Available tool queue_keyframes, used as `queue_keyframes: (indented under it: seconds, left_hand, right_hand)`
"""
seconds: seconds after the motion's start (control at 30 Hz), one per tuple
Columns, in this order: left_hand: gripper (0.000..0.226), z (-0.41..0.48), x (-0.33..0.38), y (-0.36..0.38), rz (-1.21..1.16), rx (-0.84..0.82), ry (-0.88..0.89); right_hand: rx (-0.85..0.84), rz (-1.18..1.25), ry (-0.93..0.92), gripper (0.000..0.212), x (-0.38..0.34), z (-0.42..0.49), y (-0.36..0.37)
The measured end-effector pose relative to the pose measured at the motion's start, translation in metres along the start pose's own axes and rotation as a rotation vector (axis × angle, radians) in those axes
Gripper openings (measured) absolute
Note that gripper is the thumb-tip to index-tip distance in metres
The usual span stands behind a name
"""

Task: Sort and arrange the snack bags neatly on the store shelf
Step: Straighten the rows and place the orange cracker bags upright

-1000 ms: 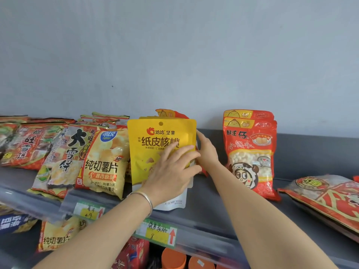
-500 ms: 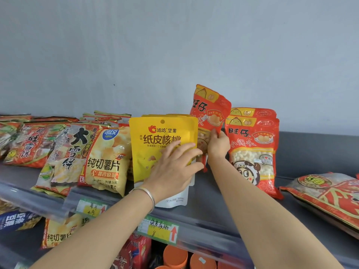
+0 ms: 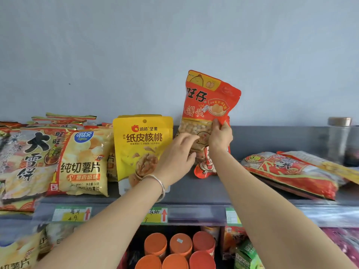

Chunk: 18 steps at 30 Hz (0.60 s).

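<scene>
Your right hand pinches the red snack bag at frame centre, above the shelf; your left hand touches it, grip unclear; likely light, slippery, crushable, so hold its edges.

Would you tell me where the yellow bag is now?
Head view, left of centre: the yellow bag stands on the shelf, between the chip bag on its left and the red bag on its right.

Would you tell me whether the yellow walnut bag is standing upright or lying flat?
Upright: the yellow walnut bag stands on its bottom edge on the shelf, hang hole at the top, front facing out.
</scene>
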<state>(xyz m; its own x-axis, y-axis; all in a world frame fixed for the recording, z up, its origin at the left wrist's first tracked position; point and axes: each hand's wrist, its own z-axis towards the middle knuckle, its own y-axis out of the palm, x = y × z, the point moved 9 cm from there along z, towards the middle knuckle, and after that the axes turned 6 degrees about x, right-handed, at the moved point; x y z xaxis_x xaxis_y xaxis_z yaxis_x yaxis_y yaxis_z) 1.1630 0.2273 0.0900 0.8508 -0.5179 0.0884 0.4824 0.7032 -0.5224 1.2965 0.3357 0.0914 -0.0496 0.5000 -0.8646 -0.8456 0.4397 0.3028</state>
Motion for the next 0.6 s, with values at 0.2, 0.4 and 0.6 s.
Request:
queue_keyframes:
  seconds: [0.2, 0.4, 0.6]
  left_hand:
    - [0.069, 0.001, 0.010, 0.019, -0.273, 0.063, -0.196]
    - [0.111, -0.019, 0.024, 0.065, -0.566, -0.158, -0.338]
    - [0.116, -0.019, 0.008, 0.090, -0.502, -0.108, -0.439]
  right_hand:
    - [0.114, -0.076, -0.012, 0.021, -0.007, -0.001, -0.072]
    - [-0.007, -0.096, 0.059, 0.022, 0.004, 0.000, -0.092]
    - [-0.164, -0.158, 0.137, 0.032, 0.015, 0.008, -0.071]
